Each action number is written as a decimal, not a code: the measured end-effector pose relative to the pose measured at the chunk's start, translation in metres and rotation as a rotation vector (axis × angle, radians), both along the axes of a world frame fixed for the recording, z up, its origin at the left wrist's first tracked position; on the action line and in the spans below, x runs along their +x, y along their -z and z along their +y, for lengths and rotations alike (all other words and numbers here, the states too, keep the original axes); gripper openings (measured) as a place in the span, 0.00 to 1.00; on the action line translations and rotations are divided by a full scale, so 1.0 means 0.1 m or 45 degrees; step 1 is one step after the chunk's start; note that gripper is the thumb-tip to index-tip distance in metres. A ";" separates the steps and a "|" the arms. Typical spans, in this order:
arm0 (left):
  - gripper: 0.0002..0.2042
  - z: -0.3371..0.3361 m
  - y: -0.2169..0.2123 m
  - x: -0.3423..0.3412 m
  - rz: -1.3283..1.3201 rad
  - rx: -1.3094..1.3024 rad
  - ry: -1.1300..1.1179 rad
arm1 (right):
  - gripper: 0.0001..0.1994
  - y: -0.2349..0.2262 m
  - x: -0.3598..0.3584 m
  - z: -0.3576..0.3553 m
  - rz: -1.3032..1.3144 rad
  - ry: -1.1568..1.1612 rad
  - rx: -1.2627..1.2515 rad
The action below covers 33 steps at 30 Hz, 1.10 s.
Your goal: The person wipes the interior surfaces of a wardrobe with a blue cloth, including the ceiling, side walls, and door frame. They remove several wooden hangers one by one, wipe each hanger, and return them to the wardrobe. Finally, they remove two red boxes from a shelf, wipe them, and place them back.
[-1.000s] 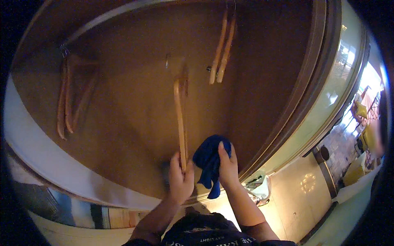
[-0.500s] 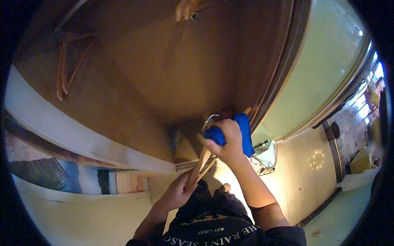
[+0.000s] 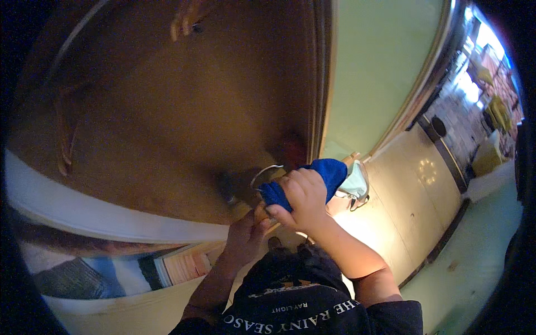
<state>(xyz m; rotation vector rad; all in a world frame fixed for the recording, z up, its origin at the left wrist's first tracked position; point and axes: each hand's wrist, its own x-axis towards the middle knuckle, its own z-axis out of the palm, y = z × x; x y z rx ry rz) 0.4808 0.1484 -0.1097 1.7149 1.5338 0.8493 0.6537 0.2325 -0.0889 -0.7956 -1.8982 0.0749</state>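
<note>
In front of my body is a wooden clothes hanger [image 3: 260, 213] with a curved metal hook [image 3: 264, 174]. Blue cloth [image 3: 330, 172], perhaps a garment, drapes over its far part, and a wooden end pokes out past the cloth at the right. My right hand [image 3: 304, 198] is closed over the blue cloth, fingers wrapped round it and the hanger beneath. Lower and to the left, my left hand [image 3: 245, 237] grips the bare wooden end. Its fingers are partly in shadow. How the cloth is fixed on the hanger is hidden under my right hand.
Ahead is a dark brown closet, where wooden hangers [image 3: 184, 22] hang near the top and left. A white panel edge [image 3: 111, 215] curves below it. Folded clothes [image 3: 184, 265] lie at lower left. A pale bag [image 3: 354, 181] stands beside the green door [image 3: 379, 72].
My view has turned, so the closet has shifted left. My right hand now grips across the blue cloth, which lies more level along the hanger. My left hand has risen closer to my right.
</note>
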 end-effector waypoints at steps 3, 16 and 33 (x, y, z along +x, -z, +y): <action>0.15 -0.02 -0.03 -0.17 -0.173 0.010 0.019 | 0.19 0.05 0.30 0.11 -0.156 0.159 0.118; 0.14 0.23 -0.15 -0.09 -0.130 -0.348 0.256 | 0.09 0.08 0.42 -0.20 0.077 0.711 -0.196; 0.16 0.29 0.25 0.14 -0.534 -0.327 0.298 | 0.24 0.40 1.21 -0.01 2.299 0.151 -0.875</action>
